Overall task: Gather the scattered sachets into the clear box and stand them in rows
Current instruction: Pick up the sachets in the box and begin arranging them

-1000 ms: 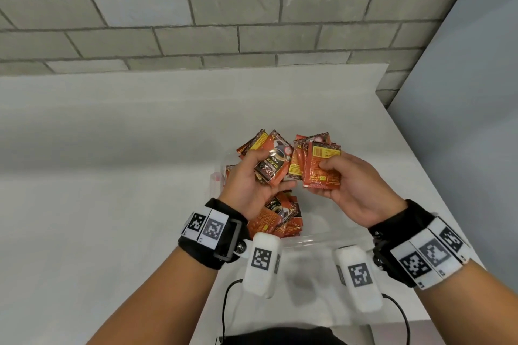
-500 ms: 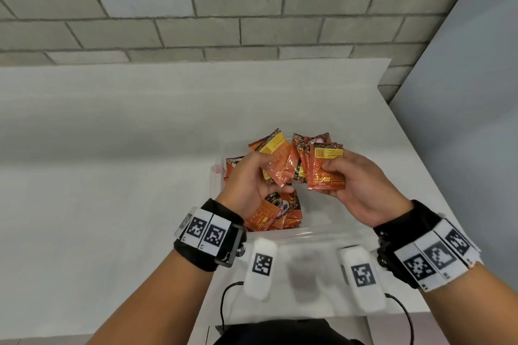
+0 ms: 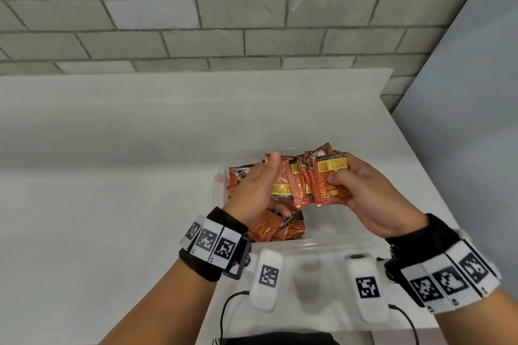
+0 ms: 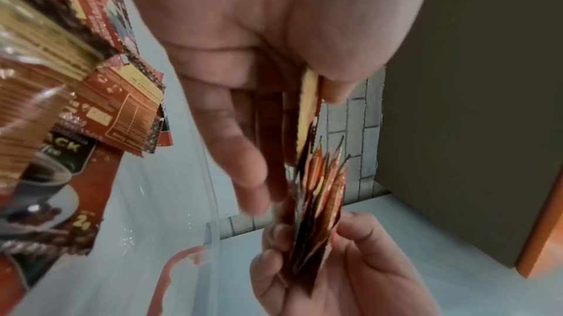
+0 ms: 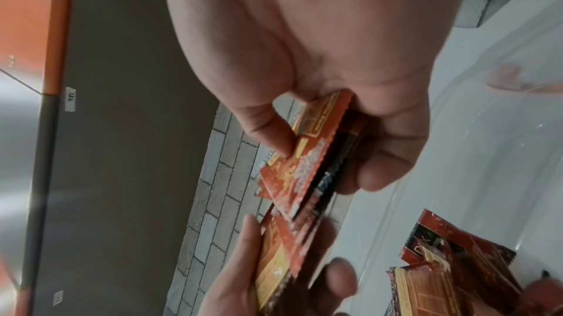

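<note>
Holding a fanned stack of red-and-yellow foil sachets (image 3: pixel 332 180) above the clear plastic box (image 3: pixel 322 244), the right hand (image 3: pixel 372 199) pinches them between thumb and curled fingers. Left hand (image 3: pixel 252 190) grips a sachet of its own against that stack, thumb up top. More loose sachets (image 3: pixel 276 228) lie inside the box on the white table (image 3: pixel 112 176).

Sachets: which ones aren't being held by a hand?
The loose pile lying flat in the clear box, below the left hand; the other sachets are gripped in both hands.
</note>
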{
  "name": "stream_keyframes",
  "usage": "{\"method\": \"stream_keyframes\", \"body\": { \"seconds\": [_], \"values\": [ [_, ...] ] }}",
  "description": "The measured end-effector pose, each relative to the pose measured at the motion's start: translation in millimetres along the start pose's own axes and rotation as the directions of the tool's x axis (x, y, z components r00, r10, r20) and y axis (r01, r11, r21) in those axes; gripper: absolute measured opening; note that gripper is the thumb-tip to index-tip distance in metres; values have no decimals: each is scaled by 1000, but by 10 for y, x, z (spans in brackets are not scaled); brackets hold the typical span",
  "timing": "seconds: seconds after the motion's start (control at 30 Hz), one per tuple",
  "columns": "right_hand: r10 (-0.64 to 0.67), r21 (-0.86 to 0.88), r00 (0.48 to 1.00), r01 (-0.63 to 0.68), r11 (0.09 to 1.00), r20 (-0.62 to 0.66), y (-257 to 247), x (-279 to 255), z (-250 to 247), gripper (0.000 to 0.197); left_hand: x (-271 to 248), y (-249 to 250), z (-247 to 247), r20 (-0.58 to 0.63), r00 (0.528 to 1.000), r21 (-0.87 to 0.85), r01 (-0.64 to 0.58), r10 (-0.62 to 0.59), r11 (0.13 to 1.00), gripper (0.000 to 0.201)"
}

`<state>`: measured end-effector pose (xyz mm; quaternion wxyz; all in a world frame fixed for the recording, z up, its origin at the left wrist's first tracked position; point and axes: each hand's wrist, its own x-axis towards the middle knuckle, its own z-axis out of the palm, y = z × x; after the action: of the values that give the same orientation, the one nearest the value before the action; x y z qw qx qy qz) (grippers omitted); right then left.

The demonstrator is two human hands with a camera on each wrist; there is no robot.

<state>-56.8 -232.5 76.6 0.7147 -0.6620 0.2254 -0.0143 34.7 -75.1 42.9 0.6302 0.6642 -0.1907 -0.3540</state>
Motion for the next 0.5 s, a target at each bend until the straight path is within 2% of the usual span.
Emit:
{"method": "stream_keyframes", "body": {
  "seconds": [0.1,0.2,0.3,0.37,0.43,0.5],
  "values": [
    [10,11,1000,-10,1000,-15,20,10,23,29,-16,7,36,-33,999,207,18,-11,978,87],
    [20,30,1000,-19,999,-16,43,23,83,28,2,25,97,-60,997,176,58,-48,983,81],
    [12,49,1000,-12,999,1,58,34,127,29,-3,32,122,-14,999,182,41,-39,982,89],
    [-4,79,1000,4,997,-3,59,41,127,28,45,-21,110,4,1000,100,9,-9,995,95],
    [-20,129,1000,21,991,-13,46,45,129,27,73,-41,92,-39,999,-49,-24,22,999,102],
    [-31,176,1000,29,984,6,41,57,143,27,83,-22,78,-42,999,-147,-35,29,989,96]
  ]
}}
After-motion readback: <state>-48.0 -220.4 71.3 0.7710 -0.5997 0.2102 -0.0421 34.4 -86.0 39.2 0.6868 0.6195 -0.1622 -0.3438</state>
